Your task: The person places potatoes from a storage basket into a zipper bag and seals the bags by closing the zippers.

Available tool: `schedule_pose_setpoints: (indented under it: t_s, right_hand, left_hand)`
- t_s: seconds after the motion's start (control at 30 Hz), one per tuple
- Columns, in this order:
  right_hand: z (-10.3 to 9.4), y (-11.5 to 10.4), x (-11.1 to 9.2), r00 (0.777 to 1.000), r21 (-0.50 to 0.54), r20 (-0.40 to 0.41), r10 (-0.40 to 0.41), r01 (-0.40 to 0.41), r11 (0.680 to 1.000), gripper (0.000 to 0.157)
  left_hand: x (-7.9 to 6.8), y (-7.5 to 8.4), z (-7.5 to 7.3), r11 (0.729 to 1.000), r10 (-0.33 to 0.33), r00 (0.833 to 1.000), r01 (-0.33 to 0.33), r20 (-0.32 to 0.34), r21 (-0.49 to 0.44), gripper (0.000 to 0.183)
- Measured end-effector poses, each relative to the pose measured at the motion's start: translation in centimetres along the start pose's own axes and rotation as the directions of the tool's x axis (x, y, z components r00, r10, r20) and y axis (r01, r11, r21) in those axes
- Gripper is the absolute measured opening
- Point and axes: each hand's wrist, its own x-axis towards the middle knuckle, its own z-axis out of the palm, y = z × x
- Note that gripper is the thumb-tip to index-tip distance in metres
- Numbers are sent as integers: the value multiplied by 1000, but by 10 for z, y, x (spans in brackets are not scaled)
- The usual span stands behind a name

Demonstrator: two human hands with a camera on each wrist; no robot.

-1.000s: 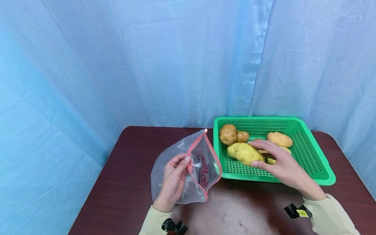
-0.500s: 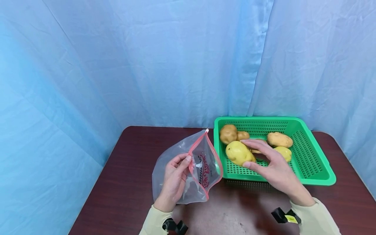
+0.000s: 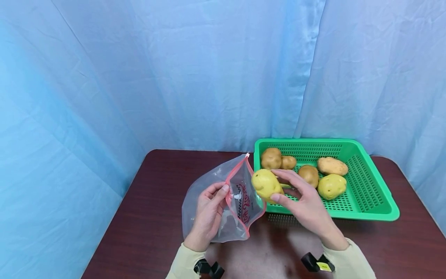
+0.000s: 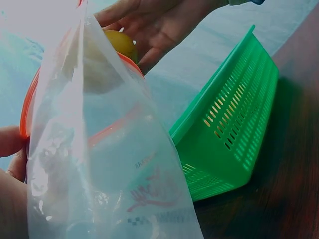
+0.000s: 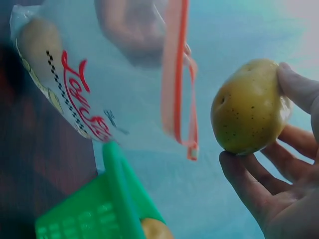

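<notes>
My left hand [image 3: 208, 211] pinches the pink-edged rim of a clear zip bag [image 3: 198, 197] between thumb and fingers. The bag's mouth gapes toward the right, and red lettering shows on its plastic. My right hand [image 3: 306, 203] grips a yellow potato [image 3: 265, 185] between thumb and fingertips, just right of the bag's mouth. In the right wrist view that potato [image 5: 250, 107] is speckled and apart from the bag's orange-looking rim [image 5: 172, 74]. A blurred tan roundish shape [image 5: 39, 40] shows through the plastic near the bag's bottom.
A green slotted basket [image 3: 379, 193] stands to the right on the dark wooden table [image 3: 139, 217]. Inside lie several potatoes, among them a brown one [image 3: 308, 175], a yellow one [image 3: 332, 186] and a pale one [image 3: 332, 166]. Blue curtains [image 3: 209, 77] hang behind the table.
My right hand has carried the yellow potato leftward from over the basket toward the bag's mouth, uncovering potatoes in the basket. My left hand and the bag have shifted only slightly right.
</notes>
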Motion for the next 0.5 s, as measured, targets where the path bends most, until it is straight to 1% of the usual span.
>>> schedule_pose_setpoints:
  t_s: [0.07,0.13,0.2,0.27,0.4,0.5]
  right_hand:
    - [8,0,1,1000,7,-19,-9,9,1000,55]
    - [16,0,2,999,-15,-35,-26,25,1000,55]
    - [24,1,3,998,-51,-44,-53,51,997,54]
    - [32,2,4,995,-109,-50,-90,85,990,54]
    - [43,5,5,986,-247,-58,-159,140,959,58]
    - [48,7,6,982,-342,-63,-180,148,928,60]
  left_hand:
    - [0,0,0,1000,1,1000,-1,1,-1,7]
    - [0,0,1,1000,3,1000,-3,1,-3,6]
    - [0,0,2,1000,2,1000,-2,0,-5,6]
    - [1,0,3,1000,0,1000,0,-4,-4,6]
    - [1,0,4,1000,-6,1000,6,-14,-9,6]
    - [1,0,4,1000,-11,1000,11,-12,-16,7]
